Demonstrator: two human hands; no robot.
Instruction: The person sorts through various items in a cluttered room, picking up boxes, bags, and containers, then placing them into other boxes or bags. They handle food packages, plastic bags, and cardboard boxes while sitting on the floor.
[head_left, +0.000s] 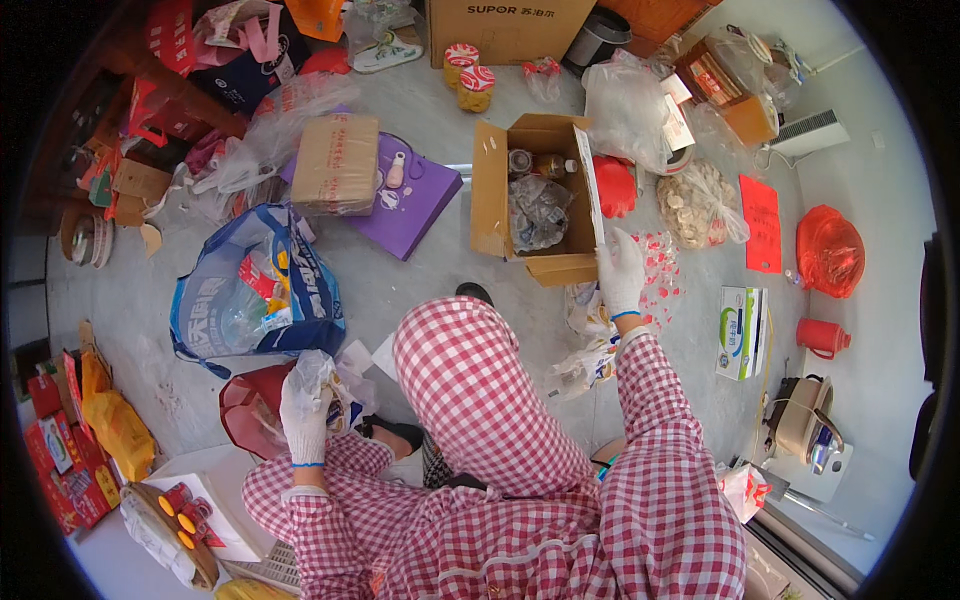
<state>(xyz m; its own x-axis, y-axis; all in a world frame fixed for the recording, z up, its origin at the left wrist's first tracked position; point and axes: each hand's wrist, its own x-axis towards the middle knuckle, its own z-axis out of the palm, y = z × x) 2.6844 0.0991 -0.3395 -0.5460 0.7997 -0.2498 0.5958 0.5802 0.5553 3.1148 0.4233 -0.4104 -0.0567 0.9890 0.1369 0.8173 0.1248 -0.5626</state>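
My left hand (306, 420), in a white knit glove, is closed on a crumpled clear plastic bag (313, 369) above a dark red bag (244, 405). Gloved in white too, my right hand (621, 274) is at the near right corner of an open cardboard box (491, 191); its fingertips are partly hidden and their grip is unclear. Bottles (553, 166) and crumpled clear plastic (538, 212) lie inside the box. A blue and clear tote bag (311, 300) with packaging in it stands beyond my left hand. Printed plastic bags (592, 367) lie beside my right forearm.
A taped carton (335, 165) rests on a purple gift bag (420, 202). Two jars (475, 88) stand beyond the open box. To the right are a knotted bag of pale pieces (694, 202), a red paper bag (760, 223), a milk carton box (739, 334) and a red thermos (823, 337).
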